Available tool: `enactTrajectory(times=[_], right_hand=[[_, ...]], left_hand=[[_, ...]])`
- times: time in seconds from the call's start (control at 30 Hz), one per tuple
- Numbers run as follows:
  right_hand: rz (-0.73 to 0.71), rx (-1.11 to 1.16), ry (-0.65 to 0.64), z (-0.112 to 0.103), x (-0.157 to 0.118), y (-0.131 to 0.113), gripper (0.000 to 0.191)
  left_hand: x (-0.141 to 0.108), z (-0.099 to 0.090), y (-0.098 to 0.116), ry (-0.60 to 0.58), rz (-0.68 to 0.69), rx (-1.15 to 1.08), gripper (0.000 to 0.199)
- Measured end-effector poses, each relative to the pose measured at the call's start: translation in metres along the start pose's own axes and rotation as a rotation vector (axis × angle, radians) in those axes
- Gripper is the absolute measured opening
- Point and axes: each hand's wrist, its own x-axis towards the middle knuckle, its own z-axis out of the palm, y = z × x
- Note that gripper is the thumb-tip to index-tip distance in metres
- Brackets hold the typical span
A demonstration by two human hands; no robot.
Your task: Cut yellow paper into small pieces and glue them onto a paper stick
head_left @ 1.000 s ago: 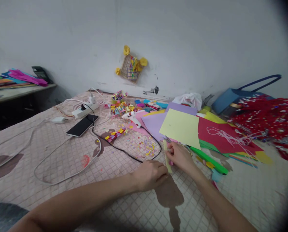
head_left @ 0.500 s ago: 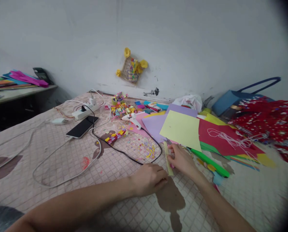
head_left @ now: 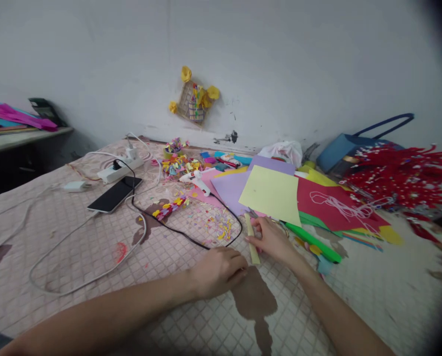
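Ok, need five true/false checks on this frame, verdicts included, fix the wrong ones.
1. The right hand touches a narrow pale-yellow paper strip. True.
2. The left hand grips a white plastic glue gun. False: the gun lies beyond that hand, apart from it.
3. Loose whitish string lies across a red paper sheet. True.
4. The flat, black-screened phone is right of the large pale-yellow paper sheet. False: it is to the left.
5. The large pale-yellow sheet partly covers a lilac paper sheet. True.
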Motion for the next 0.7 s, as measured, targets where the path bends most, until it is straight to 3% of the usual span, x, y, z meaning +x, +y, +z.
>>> enactTrajectory(times=[0.37,0.53,0.7], right_hand=[[0.037,0.05,0.092,-0.002,0.005,-0.002,0.008],[0.019,0.217,0.149,-0.016,-0.001,-0.02,0.012],[-0.052,0.454,0.117,-0.014,-0.013,-0.046,0.014]], left_hand=[[-0.001,-0.003,-0.002,0.003,-0.089,-0.133,0.014],[-0.003,-0.002,-0.004,0.108,-0.287,-0.456,0.013],[0.002,0.001,-0.012,0.303,-0.385,-0.886,0.042]])
